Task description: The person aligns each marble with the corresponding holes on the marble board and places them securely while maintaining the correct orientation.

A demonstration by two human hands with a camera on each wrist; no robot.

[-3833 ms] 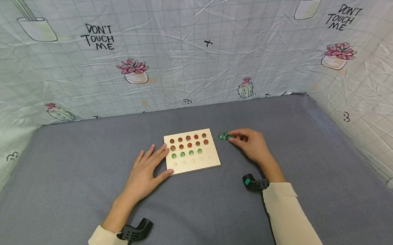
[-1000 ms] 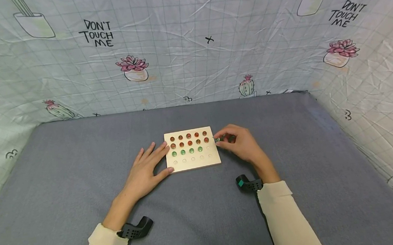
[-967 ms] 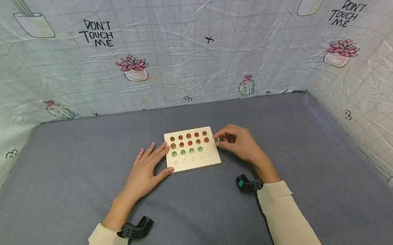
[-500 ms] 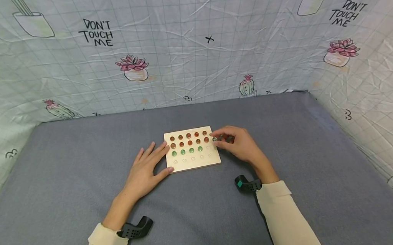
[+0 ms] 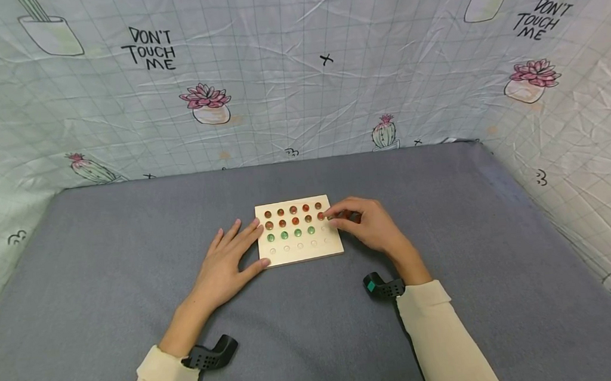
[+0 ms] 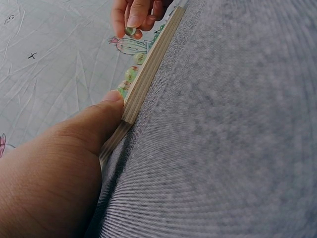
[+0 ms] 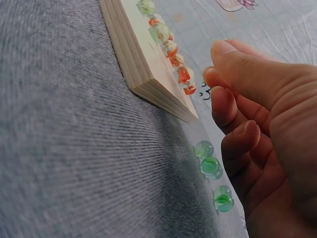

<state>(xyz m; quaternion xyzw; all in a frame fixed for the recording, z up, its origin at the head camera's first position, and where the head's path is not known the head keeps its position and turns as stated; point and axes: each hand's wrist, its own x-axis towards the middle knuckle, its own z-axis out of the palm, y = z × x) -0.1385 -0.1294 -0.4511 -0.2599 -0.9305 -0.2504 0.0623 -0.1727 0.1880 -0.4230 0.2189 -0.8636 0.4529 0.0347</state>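
Observation:
A pale wooden board (image 5: pixel 305 257) bears two rows of red-brown marbles (image 5: pixel 295 221) and a shorter row of green marbles (image 5: pixel 298 232). Bare shallow hollows show along its front row. Spread over the board's left edge, my left hand (image 5: pixel 230 265) rests with fingertips and thumb against it. My right hand (image 5: pixel 370 224) is over the board's right edge, pinching a clear greenish marble (image 6: pixel 130 30) between thumb and forefinger. Its other fingers are curled. In the right wrist view the pinched marble is hidden behind the thumb.
Several loose green marbles (image 7: pixel 210 167) lie on the grey cloth (image 5: pixel 305 322) right of the board, below my right fingers; the hand covers them in the head view. A printed curtain (image 5: pixel 297 83) stands behind the table and along its sides.
My right hand has moved left from the loose green marbles to over the board's right edge, carrying one marble in its fingertips. The left hand stays on the board.

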